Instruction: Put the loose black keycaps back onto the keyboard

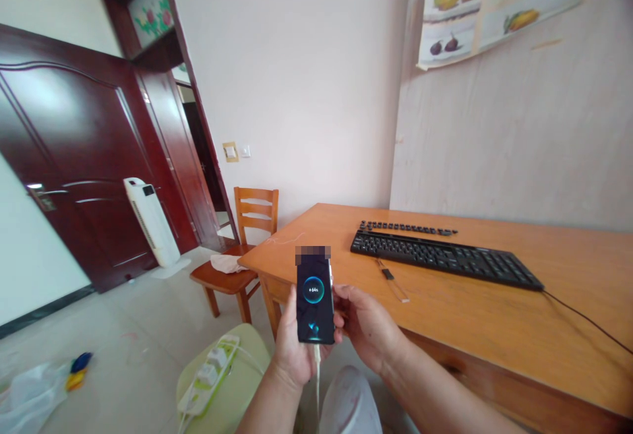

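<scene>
A black smartphone (315,315) is held upright over the front edge of the table, its lit screen showing a glowing ring and 64%. My left hand (291,348) is closed around it from the left and below, with fingertips showing at its right edge. A white charging cable (317,368) runs down from the phone's bottom end. My right hand (368,325) is curled at the phone's right side, thumb and finger against that edge; its other fingers are partly hidden.
On the wooden table (494,328) lie a black keyboard (445,259), a row of loose keycaps (408,228) and a small wire tool (388,274). A green stool (252,348) bears a power strip (210,374) with plugs. A wooden chair (225,276) stands behind, left of the table.
</scene>
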`<state>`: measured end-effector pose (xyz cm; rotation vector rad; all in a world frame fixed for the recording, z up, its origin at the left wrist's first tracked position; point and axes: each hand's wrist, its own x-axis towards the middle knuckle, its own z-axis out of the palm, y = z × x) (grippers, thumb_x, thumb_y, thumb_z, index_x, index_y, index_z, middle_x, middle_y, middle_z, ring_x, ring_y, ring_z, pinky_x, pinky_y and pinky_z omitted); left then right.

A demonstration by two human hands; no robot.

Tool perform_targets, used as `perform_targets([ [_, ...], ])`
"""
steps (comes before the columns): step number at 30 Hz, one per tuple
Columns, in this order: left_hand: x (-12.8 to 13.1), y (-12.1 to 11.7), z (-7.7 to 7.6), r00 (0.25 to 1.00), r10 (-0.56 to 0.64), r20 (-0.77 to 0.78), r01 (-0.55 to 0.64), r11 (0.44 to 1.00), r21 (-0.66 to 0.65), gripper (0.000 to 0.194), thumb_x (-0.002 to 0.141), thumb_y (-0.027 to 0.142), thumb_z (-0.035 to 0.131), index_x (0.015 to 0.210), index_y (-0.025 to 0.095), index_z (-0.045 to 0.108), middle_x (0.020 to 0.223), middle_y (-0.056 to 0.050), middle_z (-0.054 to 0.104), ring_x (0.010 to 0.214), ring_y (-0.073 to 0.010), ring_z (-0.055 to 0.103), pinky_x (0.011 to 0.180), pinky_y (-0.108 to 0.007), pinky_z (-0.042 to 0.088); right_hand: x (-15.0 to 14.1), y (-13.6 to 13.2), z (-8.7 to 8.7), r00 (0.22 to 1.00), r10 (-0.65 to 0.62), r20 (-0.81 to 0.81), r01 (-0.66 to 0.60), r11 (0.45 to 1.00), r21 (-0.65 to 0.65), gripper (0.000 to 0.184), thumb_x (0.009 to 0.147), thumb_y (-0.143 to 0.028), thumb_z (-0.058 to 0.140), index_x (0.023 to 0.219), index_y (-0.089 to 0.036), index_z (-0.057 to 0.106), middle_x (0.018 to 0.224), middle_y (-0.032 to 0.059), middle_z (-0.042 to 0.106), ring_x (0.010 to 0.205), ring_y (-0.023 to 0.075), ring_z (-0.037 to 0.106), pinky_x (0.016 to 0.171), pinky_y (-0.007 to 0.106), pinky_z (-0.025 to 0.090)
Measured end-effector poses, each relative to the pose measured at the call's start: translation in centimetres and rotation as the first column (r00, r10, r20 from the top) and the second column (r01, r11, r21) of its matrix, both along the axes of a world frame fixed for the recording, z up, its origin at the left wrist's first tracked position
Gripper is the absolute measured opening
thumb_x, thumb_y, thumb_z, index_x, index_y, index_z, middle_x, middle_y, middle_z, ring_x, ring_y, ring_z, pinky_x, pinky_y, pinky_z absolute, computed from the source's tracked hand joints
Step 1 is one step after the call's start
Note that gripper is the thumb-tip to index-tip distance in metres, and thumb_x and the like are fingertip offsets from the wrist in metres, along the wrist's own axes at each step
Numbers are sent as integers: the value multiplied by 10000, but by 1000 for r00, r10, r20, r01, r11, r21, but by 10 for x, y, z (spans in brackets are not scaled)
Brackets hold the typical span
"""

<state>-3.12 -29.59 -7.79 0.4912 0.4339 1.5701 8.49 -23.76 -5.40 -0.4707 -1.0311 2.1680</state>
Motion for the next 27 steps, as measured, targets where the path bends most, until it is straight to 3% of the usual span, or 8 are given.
perform_targets([
  [4,1,0,-1,999,-25,-20,25,999,21,632,906,564,379,1332,109,488,945,-169,697,658,-233,667,564,-341,512,-1,0,0,999,30,-20,-31,997,-67,245,774,-417,603,746,-176,571,594,-27,468,466,103,379,377,227,318],
  [14,4,-1,1,997,-44,-66,46,999,14,665,884,623,357,1249,103,554,754,-146,695,578,-234,661,540,-319,494,0,5,-7,995,93,-33,-95,992,-79,244,787,-420,587,718,-188,549,524,-37,448,446,109,370,389,229,343],
  [27,4,2,-3,996,-53,-69,55,998,25,649,893,610,344,1163,74,591,802,-169,700,614,-244,670,556,-334,509,1,4,-1,994,90,-62,-97,987,-126,182,801,-360,582,751,-186,569,513,-33,460,430,114,382,358,230,320],
])
